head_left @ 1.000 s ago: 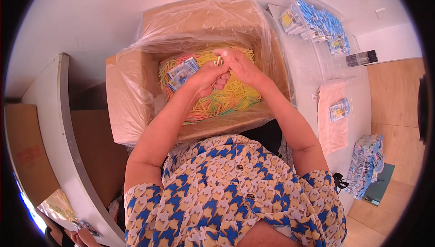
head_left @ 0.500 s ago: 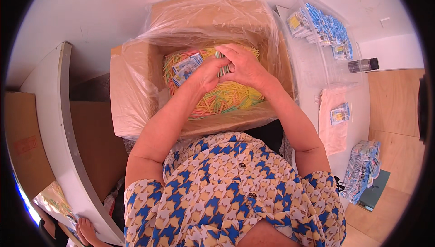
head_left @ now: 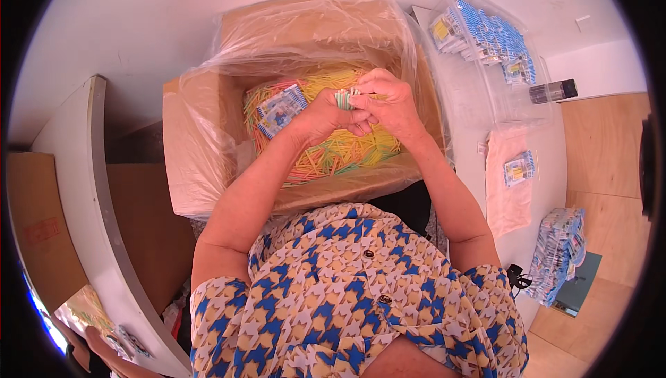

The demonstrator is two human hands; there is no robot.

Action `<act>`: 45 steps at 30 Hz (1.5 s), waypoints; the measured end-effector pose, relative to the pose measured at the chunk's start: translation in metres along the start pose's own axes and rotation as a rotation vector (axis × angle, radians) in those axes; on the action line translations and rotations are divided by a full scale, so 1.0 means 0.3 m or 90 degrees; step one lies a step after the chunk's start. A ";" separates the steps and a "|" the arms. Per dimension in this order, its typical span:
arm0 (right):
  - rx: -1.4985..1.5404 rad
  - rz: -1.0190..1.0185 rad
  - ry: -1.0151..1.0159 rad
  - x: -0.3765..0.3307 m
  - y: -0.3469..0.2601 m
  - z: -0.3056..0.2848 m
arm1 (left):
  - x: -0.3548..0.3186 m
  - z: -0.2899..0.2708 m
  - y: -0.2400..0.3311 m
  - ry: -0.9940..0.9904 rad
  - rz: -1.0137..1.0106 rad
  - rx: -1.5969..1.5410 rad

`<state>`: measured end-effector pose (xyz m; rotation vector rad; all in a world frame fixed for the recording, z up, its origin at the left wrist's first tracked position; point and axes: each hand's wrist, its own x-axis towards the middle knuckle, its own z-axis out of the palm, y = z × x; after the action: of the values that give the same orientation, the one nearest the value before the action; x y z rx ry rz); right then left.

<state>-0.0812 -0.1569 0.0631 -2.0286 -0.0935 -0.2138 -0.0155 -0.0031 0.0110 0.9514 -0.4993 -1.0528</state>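
Observation:
Above a plastic-lined cardboard box, my left hand is closed around a bundle of thin sticks, green and pale, their ends pointing up. My right hand meets it from the right, with its thumb and fingers pinching at the bundle's side; part of the grip is hidden. Below lie many loose thin sticks in yellow, orange, pink and green. On these, left of my hands, rest several clear packets with blue-striped edges.
The cardboard box has a crumpled clear liner. To the right stand a clear bin of packets, a dark-capped container, a pink cloth bearing a packet, and stacked packets. Another person's arm shows at lower left.
My hands have turned the bundle, so its ends now show on top. The right hand's fingers have shifted from covering it to pinching its side. The other person's hand has moved.

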 end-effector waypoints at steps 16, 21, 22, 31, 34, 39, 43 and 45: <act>-0.412 0.126 -0.273 0.046 0.234 0.012 | 0.038 -0.035 0.043 0.337 0.018 -0.032; -0.489 0.103 -0.381 0.059 0.286 0.065 | 0.026 -0.069 0.034 0.287 0.002 -0.116; -0.513 0.134 -0.360 0.067 0.298 0.053 | 0.030 -0.060 0.027 0.268 -0.009 -0.088; -0.138 -0.164 -0.134 0.073 0.045 0.093 | 0.007 0.012 -0.014 0.181 -0.037 0.054; -0.271 -0.236 -0.035 0.108 0.019 0.052 | 0.011 0.018 0.018 0.190 -0.050 0.071; -0.313 -0.066 -0.027 0.067 -0.018 0.101 | 0.005 0.017 -0.008 0.119 -0.062 0.030; -0.060 0.011 0.044 0.037 0.040 0.113 | -0.006 0.038 0.016 0.041 -0.066 0.177; -0.067 -0.001 0.044 0.009 0.028 0.092 | -0.019 0.024 0.037 0.015 -0.082 0.216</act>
<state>-0.0743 -0.1362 0.0443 -2.1244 -0.0414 -0.2946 -0.0178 0.0008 0.0245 1.3079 -0.6152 -1.0905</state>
